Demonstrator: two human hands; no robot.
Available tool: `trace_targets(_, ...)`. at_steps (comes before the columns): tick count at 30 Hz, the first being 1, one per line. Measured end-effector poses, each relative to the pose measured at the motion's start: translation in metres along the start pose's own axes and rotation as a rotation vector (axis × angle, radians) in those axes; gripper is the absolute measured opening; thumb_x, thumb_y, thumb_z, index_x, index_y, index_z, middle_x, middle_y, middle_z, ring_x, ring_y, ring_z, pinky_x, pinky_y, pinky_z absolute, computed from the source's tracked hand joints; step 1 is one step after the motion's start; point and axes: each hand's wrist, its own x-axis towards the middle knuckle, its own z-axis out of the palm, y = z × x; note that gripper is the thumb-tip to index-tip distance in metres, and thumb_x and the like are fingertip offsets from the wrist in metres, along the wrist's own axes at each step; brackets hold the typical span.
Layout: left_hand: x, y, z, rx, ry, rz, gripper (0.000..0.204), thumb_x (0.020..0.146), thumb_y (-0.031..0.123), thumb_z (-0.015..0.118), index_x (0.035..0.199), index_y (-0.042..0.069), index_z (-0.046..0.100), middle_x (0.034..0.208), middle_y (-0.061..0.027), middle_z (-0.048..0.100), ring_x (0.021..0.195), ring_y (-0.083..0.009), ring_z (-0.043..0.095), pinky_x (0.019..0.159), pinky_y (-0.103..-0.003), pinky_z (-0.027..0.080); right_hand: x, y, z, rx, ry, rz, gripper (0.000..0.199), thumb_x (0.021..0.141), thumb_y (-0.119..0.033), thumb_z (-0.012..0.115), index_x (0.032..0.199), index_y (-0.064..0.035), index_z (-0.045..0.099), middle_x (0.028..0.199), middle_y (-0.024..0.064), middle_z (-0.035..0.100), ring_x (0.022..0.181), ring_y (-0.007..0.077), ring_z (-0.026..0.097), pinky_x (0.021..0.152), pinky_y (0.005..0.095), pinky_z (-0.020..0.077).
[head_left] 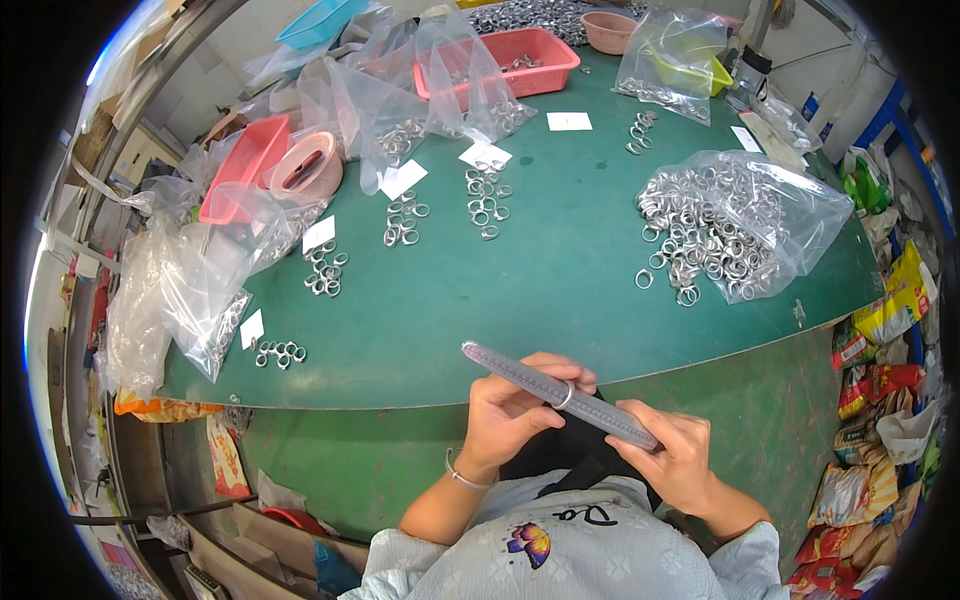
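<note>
A long grey tapered ring mandrel (512,369) is held aslant in front of my body, just off the table's near edge, its narrow end up and to the left. One silver ring (565,395) sits around its middle. My left hand (512,408) is closed at that ring, thumb below and fingers above, partly behind the mandrel. My right hand (676,447) grips the thick lower end between thumb and fingers. On the green table (540,290), small groups of rings (487,200) lie beside white paper slips (568,121).
At the right, a clear plastic bag (815,225) spills a large heap of rings (705,235). More bags with rings, a red tray (545,65), a pink basket (308,170) and a yellow-green tray (718,75) line the table's far and left sides. Colourful packages (895,295) are stacked at right.
</note>
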Motion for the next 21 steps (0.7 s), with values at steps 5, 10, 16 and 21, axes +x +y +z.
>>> trace_targets(5,0.006,-0.001,-0.022,-0.035,-0.275,0.0,0.029,0.069,0.022,0.075,0.078,-0.003,0.063,0.079,-0.0153,0.062,0.075,-0.0272,0.06,0.069,-0.041,0.05,-0.003,0.002,0.004,0.103,-0.095,0.008,0.03,0.07,-0.014,0.074,0.095,-0.0037,0.062,0.06,0.0087,0.059,0.046,0.0214,0.056,0.044,0.0292,0.0437)
trace_targets(10,0.001,0.006,-0.023,-0.152,-0.335,-0.149,0.023,0.075,0.018,0.07,0.081,-0.003,0.062,0.084,-0.017,0.063,0.083,-0.0307,0.061,0.081,-0.046,0.048,-0.002,-0.005,0.004,0.345,-0.252,0.188,0.028,0.073,-0.012,0.071,0.097,-0.0017,0.06,0.063,0.0104,0.059,0.047,0.0211,0.056,0.047,0.0283,0.0444)
trace_targets(16,-0.015,-0.004,-0.025,-0.148,-0.037,-0.266,0.025,0.087,0.004,0.054,0.11,-0.004,0.052,0.103,-0.0145,0.06,0.102,-0.0246,0.058,0.092,-0.036,0.045,0.001,0.007,0.021,0.159,-0.163,0.181,0.026,0.072,-0.013,0.071,0.093,-0.0033,0.06,0.058,0.0126,0.055,0.046,0.0256,0.055,0.046,0.0307,0.0437)
trace_targets(21,-0.004,0.009,-0.07,-0.314,0.32,-0.072,0.026,0.085,0.009,0.059,0.107,-0.003,0.052,0.102,-0.015,0.059,0.102,-0.0267,0.058,0.093,-0.039,0.044,0.02,0.004,0.039,-0.358,-0.093,-0.066,0.025,0.075,-0.023,0.069,0.086,-0.0066,0.055,0.053,0.0112,0.054,0.045,0.0299,0.054,0.042,0.0371,0.0393)
